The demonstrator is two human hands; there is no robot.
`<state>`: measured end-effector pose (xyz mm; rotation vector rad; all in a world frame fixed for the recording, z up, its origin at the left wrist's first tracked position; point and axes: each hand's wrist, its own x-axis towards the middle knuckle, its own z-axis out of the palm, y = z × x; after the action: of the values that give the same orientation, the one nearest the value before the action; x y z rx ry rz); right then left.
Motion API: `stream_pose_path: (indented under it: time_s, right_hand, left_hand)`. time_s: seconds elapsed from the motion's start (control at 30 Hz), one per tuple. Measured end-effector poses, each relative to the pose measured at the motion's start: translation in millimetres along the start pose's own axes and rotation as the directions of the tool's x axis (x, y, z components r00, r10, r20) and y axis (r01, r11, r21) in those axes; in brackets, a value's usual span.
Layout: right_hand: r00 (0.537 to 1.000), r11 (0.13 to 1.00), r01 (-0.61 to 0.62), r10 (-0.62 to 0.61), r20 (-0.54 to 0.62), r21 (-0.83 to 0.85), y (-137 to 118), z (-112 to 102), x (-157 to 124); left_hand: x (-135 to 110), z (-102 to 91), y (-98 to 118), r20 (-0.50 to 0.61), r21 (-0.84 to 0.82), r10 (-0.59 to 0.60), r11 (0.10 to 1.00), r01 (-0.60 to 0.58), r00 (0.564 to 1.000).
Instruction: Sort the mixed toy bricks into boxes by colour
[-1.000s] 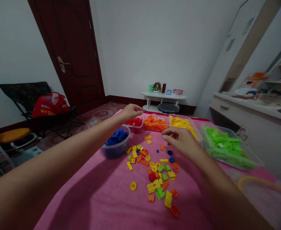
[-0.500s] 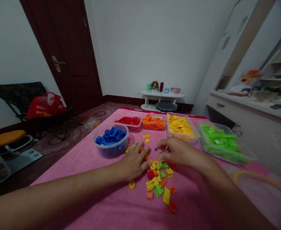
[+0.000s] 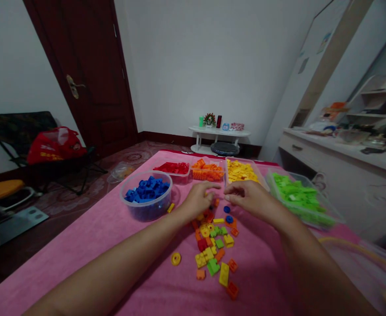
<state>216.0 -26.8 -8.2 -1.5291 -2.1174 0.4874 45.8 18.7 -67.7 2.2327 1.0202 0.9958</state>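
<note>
My left hand (image 3: 197, 201) hovers over the far end of a pile of toy bricks, index finger stretched to the right and thumb apart from it. A bit of yellow shows by its fingers; I cannot tell whether it touches them. Facing it, my right hand (image 3: 249, 195) has bent fingers, with a small gap between thumb and index tips and nothing visible in it. Below it lie a blue round piece (image 3: 226, 209) and a second blue round piece (image 3: 229, 219) on orange. Nearer me are a yellow brick (image 3: 224, 274), a green brick (image 3: 213, 266) and a yellow ring (image 3: 176, 259).
Behind the hands stand a round tub of blue bricks (image 3: 131, 210) and boxes of red bricks (image 3: 172, 168), orange bricks (image 3: 207, 170), yellow bricks (image 3: 242, 171) and green bricks (image 3: 296, 193). A pink cloth (image 3: 140, 259) covers the table.
My left hand has lifted from lying flat on the bricks and moved farther from me. My right hand has risen slightly. Yellow rings near the boxes are gone from sight; blue round pieces now show.
</note>
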Motion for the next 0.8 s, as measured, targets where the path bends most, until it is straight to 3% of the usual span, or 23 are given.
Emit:
stream_pose_path:
  time_s: [0.1, 0.27, 0.47, 0.6, 0.7, 0.8]
  right_hand:
    - [0.999, 1.000, 0.003, -0.003, 0.046, 0.010, 5.9, 13.6, 1.0]
    - [0.974, 0.999, 0.018, -0.011, 0.227, -0.029, 3.4, 38.0, -0.9]
    - [0.980, 0.983, 0.073, -0.038, 0.197, -0.171, -8.7, 49.4, -2.2]
    - [0.949, 0.964, 0.198, -0.142, 0.283, -0.178, -15.3, 59.4, -4.4]
    - [0.941, 0.942, 0.118, -0.005, 0.339, -0.313, -15.0, 57.7, -5.3]
    - [0.930, 0.912, 0.024, 0.131, 0.345, -0.410, -11.8, 47.0, -4.5]
  left_hand:
    - [13.9, -4.8, -29.7, -0.037, 0.109, -0.108, 0.988, 0.112, 0.993]
    - [19.5, 0.4, -61.1, 0.161, 0.169, -0.180, 0.974, 0.152, 0.970]
    - [9.8, -6.9, -61.1, 0.170, 0.176, -0.191, 0.971, 0.161, 0.967]
    - [3.4, -15.1, -58.0, 0.213, 0.228, -0.129, 0.970, 0.079, 0.968]
    - [-0.4, -19.1, -52.5, 0.230, 0.251, -0.145, 0.964, 0.085, 0.962]
    - [-2.7, -25.4, -43.0, 0.223, 0.273, -0.228, 0.948, 0.164, 0.948]
